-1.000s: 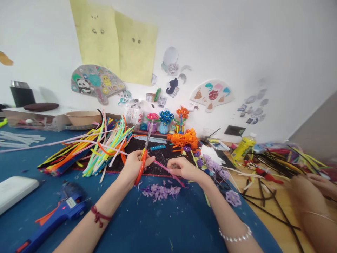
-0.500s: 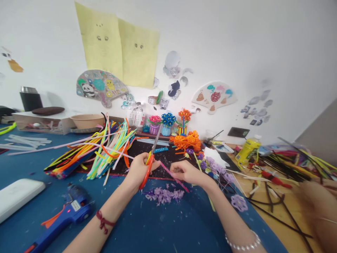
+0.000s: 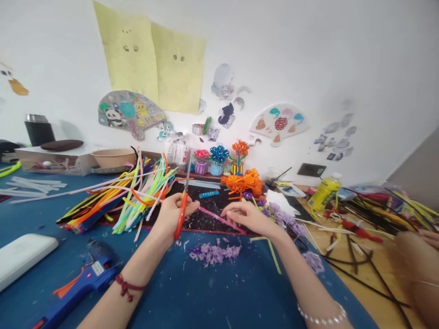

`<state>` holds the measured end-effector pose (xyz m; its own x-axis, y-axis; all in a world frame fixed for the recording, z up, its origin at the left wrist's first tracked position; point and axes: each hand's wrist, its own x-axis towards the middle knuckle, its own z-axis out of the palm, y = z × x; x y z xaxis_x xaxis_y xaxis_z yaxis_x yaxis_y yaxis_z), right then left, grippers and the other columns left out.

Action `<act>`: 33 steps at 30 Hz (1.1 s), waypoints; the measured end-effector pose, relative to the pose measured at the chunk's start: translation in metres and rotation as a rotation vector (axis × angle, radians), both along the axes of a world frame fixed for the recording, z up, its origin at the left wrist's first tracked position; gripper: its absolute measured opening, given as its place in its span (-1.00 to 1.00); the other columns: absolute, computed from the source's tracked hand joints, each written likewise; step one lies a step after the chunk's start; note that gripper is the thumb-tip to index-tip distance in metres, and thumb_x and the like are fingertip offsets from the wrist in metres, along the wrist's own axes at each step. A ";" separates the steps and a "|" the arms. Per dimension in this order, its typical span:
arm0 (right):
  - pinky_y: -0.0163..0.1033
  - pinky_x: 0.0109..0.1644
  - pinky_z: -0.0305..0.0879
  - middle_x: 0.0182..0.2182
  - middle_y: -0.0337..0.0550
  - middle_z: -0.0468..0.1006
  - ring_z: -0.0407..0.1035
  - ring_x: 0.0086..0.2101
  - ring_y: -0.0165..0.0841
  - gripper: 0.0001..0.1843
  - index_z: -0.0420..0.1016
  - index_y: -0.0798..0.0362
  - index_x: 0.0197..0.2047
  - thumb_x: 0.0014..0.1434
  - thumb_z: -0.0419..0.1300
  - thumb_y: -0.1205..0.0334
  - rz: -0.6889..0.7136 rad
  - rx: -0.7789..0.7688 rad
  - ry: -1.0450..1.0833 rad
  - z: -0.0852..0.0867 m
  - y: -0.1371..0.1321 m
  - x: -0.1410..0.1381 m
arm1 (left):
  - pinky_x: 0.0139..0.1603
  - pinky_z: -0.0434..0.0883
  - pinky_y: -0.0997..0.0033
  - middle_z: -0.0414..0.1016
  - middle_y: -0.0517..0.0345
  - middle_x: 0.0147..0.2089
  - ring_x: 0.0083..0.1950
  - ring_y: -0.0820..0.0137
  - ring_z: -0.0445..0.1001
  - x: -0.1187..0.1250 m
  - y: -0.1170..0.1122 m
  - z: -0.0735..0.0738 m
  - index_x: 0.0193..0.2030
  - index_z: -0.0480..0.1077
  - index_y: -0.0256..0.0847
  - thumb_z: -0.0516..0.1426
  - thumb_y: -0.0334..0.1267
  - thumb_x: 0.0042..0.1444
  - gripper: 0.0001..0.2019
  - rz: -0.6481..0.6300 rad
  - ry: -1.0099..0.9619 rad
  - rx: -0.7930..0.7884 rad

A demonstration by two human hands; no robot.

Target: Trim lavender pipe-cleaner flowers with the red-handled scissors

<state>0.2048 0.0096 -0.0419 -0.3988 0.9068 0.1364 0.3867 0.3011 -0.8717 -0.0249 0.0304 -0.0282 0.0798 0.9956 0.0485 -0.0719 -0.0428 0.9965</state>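
My left hand [image 3: 168,217] is closed round orange-handled scissors [image 3: 181,217], their blades pointing up and away from me. Between that hand's thumb and fingertips is one end of a pink pipe cleaner [image 3: 214,215]. It slants down to the right, and the fingers of my right hand [image 3: 252,220] are closed on it near its lower end. Below both hands, a pile of lilac fuzzy clippings [image 3: 214,253] lies on the blue table cover [image 3: 192,297]. A black mat [image 3: 202,221] dusted with small bits lies behind them.
Bundles of coloured pipe cleaners [image 3: 144,192] lie at left, near a blue glue gun [image 3: 85,283]. Orange pipe-cleaner flowers [image 3: 243,183] and lilac ones [image 3: 286,219] sit at right. A yellow bottle [image 3: 324,194] stands beyond. Another person's blurred arm [image 3: 414,274] reaches in from the right.
My left hand has shifted slightly left and up with the scissors, which now stand more upright. The pink pipe cleaner is slanted less steeply, its left end moved left.
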 end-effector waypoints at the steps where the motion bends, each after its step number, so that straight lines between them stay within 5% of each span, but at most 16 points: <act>1: -0.34 -0.42 0.23 -0.53 -0.21 0.45 0.31 -0.53 -0.44 -0.60 0.48 0.13 -0.37 0.20 0.11 -0.06 -0.033 0.017 0.016 0.000 0.001 0.004 | -0.63 0.09 0.59 0.19 0.46 -0.68 -0.65 0.62 0.14 -0.003 0.002 0.001 -0.48 0.25 -0.19 0.39 -0.16 -0.41 -0.58 0.008 -0.012 -0.004; 5: -0.35 -0.48 0.19 -0.61 -0.25 0.36 0.25 -0.58 -0.47 -0.52 0.40 0.11 -0.51 0.19 0.08 -0.12 -0.110 0.043 0.080 -0.004 0.004 0.016 | -0.67 0.06 0.60 0.18 0.46 -0.68 -0.68 0.62 0.15 -0.015 0.009 0.002 -0.46 0.23 -0.17 0.37 -0.14 -0.34 -0.59 0.035 -0.064 -0.015; 12: -0.34 -0.45 0.22 -0.46 -0.15 0.49 0.33 -0.50 -0.44 -0.50 0.47 0.14 -0.18 0.19 0.06 -0.17 -0.081 0.000 0.157 -0.003 0.001 0.017 | -0.69 0.07 0.62 0.17 0.46 -0.71 -0.70 0.63 0.16 -0.020 0.012 0.007 -0.49 0.21 -0.17 0.38 -0.17 -0.39 -0.58 0.062 -0.110 -0.055; 17: -0.32 -0.50 0.18 -0.55 -0.12 0.48 0.31 -0.58 -0.45 -0.35 0.48 0.17 -0.38 0.23 -0.10 -0.25 -0.085 -0.014 0.159 -0.003 0.000 0.018 | -0.69 0.07 0.63 0.18 0.46 -0.70 -0.69 0.64 0.16 -0.019 0.009 0.010 -0.48 0.21 -0.17 0.38 -0.19 -0.39 -0.57 0.087 -0.134 -0.046; 25: -0.35 -0.51 0.14 -0.55 -0.22 0.46 0.25 -0.59 -0.49 -0.54 0.44 0.13 -0.43 0.17 0.11 -0.15 -0.093 -0.004 0.118 0.003 -0.004 0.018 | -0.69 0.09 0.61 0.16 0.45 -0.66 -0.67 0.64 0.14 -0.018 0.008 0.010 -0.48 0.21 -0.17 0.37 -0.18 -0.38 -0.58 0.122 -0.123 -0.020; 33: -0.34 -0.46 0.15 -0.55 -0.26 0.40 0.23 -0.57 -0.49 -0.57 0.33 0.09 -0.48 0.19 0.09 -0.11 -0.123 0.008 0.129 0.003 -0.003 0.021 | -0.71 0.02 0.57 0.17 0.39 -0.74 -0.71 0.58 0.14 -0.024 0.004 0.019 -0.55 0.28 -0.19 0.33 -0.05 -0.28 -0.64 0.080 0.051 0.005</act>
